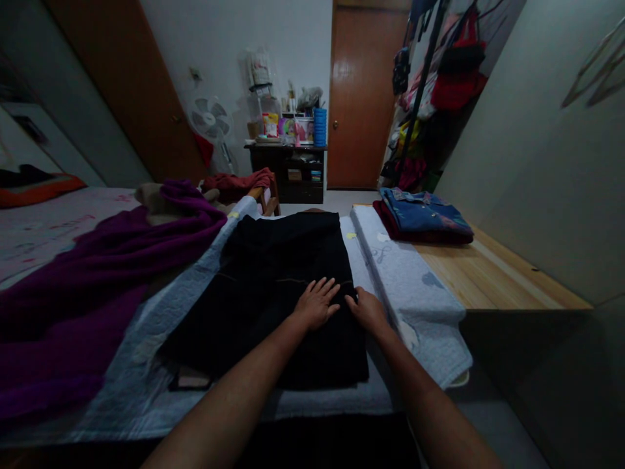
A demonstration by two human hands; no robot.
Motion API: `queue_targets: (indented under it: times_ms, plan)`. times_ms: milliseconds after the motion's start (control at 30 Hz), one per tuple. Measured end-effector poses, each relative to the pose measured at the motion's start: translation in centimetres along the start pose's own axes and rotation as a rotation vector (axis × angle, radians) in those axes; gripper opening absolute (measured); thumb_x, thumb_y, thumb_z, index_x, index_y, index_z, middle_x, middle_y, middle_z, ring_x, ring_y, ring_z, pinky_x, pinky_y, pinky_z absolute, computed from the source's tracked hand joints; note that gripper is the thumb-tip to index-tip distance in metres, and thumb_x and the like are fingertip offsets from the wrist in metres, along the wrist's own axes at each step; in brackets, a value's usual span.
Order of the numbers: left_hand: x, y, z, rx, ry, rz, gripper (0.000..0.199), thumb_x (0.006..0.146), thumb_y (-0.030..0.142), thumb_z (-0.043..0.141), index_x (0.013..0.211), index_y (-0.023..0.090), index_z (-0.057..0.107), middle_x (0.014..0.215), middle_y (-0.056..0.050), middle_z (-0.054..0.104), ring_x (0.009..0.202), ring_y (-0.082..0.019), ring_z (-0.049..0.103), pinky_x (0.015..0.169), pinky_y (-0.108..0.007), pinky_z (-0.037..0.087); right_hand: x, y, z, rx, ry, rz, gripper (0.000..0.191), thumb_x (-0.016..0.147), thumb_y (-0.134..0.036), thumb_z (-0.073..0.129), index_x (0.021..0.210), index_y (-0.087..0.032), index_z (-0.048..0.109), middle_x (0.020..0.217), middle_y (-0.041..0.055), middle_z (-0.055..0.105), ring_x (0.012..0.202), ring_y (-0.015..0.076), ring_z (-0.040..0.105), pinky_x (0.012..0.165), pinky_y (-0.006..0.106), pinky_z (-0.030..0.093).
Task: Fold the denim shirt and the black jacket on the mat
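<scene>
Where the left hand [317, 304] lies flat, fingers spread: black garment [278, 260], laid over pale cover [336, 400]. Right hand [367, 309]: at garment's right edge, fingers curled, pinch or touch untellable. Advised: steady lightly, smooth toward that edge. Below garment's near-left corner: partly hidden item [193, 376], perhaps cloth. Garment's folds: lost in darkness.

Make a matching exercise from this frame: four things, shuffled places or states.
1. Left hand
2. Black cloth
3. Blue denim garment
4. Fan

A. Folded, on top of dark red cloth
B. White, near the back wall
C. Palm down, fingers spread
D. Laid on the pale quilted cover

Pairs: 1-C, 2-D, 3-A, 4-B
</scene>
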State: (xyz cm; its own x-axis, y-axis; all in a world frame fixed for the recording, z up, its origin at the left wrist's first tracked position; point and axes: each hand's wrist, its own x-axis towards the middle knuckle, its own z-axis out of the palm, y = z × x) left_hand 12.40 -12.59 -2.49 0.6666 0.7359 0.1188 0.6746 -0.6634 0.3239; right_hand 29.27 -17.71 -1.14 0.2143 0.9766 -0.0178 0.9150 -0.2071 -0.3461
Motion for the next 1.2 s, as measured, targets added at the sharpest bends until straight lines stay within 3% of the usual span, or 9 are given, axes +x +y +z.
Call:
queue_targets:
  times_ms: [200,300,367,567,800,900,1000,1100,1200]
  plan:
    - [-0.5,-0.3,0.4,-0.012,0.034,0.020,0.054,0.089,0.044,0.051,0.140,0.031,0.040,0.151,-0.003,0.033,0.142,-0.023,0.022,0.115,-0.046,0.014,0.3,1.9,0.8,0.076,0.061,-0.100,0.032,0.092,-0.038,0.044,0.086,-0.016,0.067,0.090,0.0102,0.067,0.088,0.0196,0.061,0.080,0.027,0.042]
    - [-0.7,-0.4,0.5,-0.012,0.066,0.039,0.053,0.088,0.042,0.052,0.139,0.033,0.042,0.151,-0.003,0.034,0.141,-0.024,0.023,0.115,-0.047,0.015,0.9,2.1,1.2,0.248,0.225,-0.135,0.026,0.087,-0.028,0.047,0.104,-0.015,0.063,0.104,0.0108,0.063,0.095,0.0197,0.058,0.086,0.030,0.043]
    - [-0.8,-0.5,0.5,-0.016,0.082,0.047,0.051,0.088,0.039,0.054,0.138,0.035,0.043,0.151,-0.001,0.034,0.141,-0.024,0.024,0.115,-0.047,0.015,1.3,1.9,1.5,0.338,0.276,-0.196,0.032,0.082,-0.019,0.049,0.112,-0.016,0.058,0.110,0.0098,0.060,0.101,0.0197,0.056,0.089,0.032,0.043]
    - [-1.0,-0.7,0.7,-0.023,0.112,0.046,0.043,0.087,0.031,0.055,0.130,0.033,0.051,0.149,-0.002,0.037,0.141,-0.023,0.025,0.115,-0.047,0.016,1.4,1.4,1.9,0.296,0.227,-0.204,0.021,0.078,-0.012,0.047,0.092,-0.019,0.060,0.097,0.0049,0.054,0.091,0.0166,0.054,0.086,0.028,0.043]
    - [-1.1,-0.9,0.7,-0.116,0.131,-0.003,0.031,0.085,0.017,0.051,0.114,0.025,0.058,0.144,-0.002,0.046,0.137,-0.018,0.032,0.116,-0.043,0.019,0.1,2.4,1.8,0.307,0.200,-0.242,0.011,0.081,-0.023,0.049,0.075,-0.020,0.057,0.084,0.0030,0.054,0.081,0.0160,0.053,0.076,0.025,0.042]
    - [-1.1,-0.9,0.5,-0.148,0.131,-0.022,0.025,0.084,0.017,0.052,0.107,0.023,0.060,0.141,-0.002,0.049,0.136,-0.018,0.035,0.115,-0.044,0.020,0.3,2.4,1.4,0.357,0.233,-0.156,0.022,0.086,-0.031,0.044,0.073,-0.019,0.058,0.079,0.0033,0.059,0.077,0.0164,0.055,0.073,0.025,0.042]
    - [-1.2,-1.0,0.5,-0.189,0.160,-0.008,0.023,0.083,0.014,0.053,0.102,0.024,0.062,0.136,-0.002,0.054,0.133,-0.018,0.040,0.114,-0.045,0.022,1.4,1.5,0.8,0.367,0.268,0.003,0.031,0.091,-0.035,0.037,0.088,-0.017,0.061,0.085,0.0060,0.065,0.080,0.0173,0.059,0.072,0.025,0.042]
    - [-1.3,-1.1,0.7,-0.222,0.209,0.004,0.025,0.081,0.013,0.053,0.101,0.023,0.063,0.129,-0.004,0.060,0.126,-0.018,0.048,0.113,-0.044,0.026,2.4,0.3,0.6,0.265,0.141,0.090,0.036,0.092,-0.040,0.039,0.102,-0.014,0.062,0.096,0.0112,0.068,0.089,0.0201,0.062,0.075,0.026,0.041]
    - [-1.5,-1.2,0.9,-0.207,0.232,-0.003,0.028,0.081,0.011,0.052,0.103,0.022,0.064,0.122,-0.005,0.064,0.119,-0.017,0.055,0.111,-0.042,0.030,2.7,-0.6,0.6,0.112,0.003,0.143,0.038,0.092,-0.044,0.042,0.103,-0.014,0.063,0.098,0.0150,0.069,0.094,0.0232,0.064,0.075,0.028,0.042]
